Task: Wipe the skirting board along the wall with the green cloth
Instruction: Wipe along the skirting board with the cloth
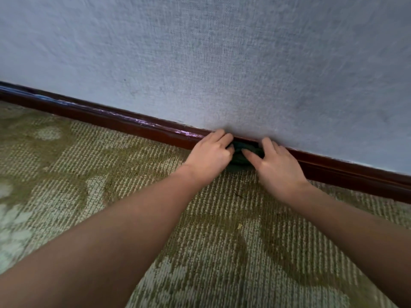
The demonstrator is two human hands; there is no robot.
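green cloth (239, 153) sits bunched at the foot of the wall (222, 63), pressed against the skirting board (111, 120) and touching the carpet (100, 174) below it. the cloth is dark green, almost teal in the shade, crumpled into a small wad with soft folds. only a narrow patch shows between the two hands and the rest is hidden under them. no edges or corners are visible.

left hand (210, 153) is on the left side of the wad, fingers curled in and clamped on the cloth, knuckles up by the top edge of the board. right hand (278, 166) is on the right side, thumb stretched across the front of the cloth and fingers fairly straight, tips up at the line where board meets wall. it presses rather than grips. the hands are close together with the cloth between them.

skirting board is dark red-brown and glossy, running diagonally from upper left to lower right, with purplish glare streaks along its top left of the hands. wall is pale blue-grey with a woven texture. carpet is ribbed beige with olive-green blotchy patterning. a small pale crumb (239, 226) lies on it between the arms.
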